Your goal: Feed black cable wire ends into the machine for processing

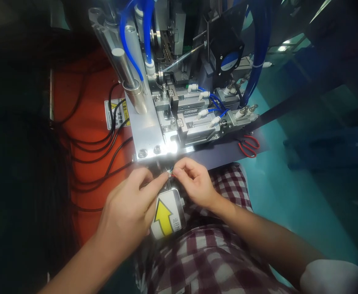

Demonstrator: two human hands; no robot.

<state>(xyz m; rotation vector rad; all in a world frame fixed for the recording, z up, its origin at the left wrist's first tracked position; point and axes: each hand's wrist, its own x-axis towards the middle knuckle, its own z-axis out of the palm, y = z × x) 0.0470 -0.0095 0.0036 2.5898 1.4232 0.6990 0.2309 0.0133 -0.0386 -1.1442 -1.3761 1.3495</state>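
Several thin coloured wires [171, 173], red and green among them, show between my fingertips at the front edge of a metal machine. My right hand [196, 183] pinches these wires between thumb and index finger, its other fingers curled in. From the other side my left hand [128, 204] reaches in, its index fingertip at the wire ends. The fingers of that hand look closed, but what they hold is too small and hidden to name. Just below the fingertips is a white unit with a yellow arrow label [164, 218].
A bright metal plate [146, 130] with bolts and a post stands just beyond my hands. Pneumatic cylinders [197, 132] with blue tubes [220, 102] lie behind. Black cables [105, 147] cross the orange surface [88, 110] at left. Red-handled cutters [249, 146] rest at right.
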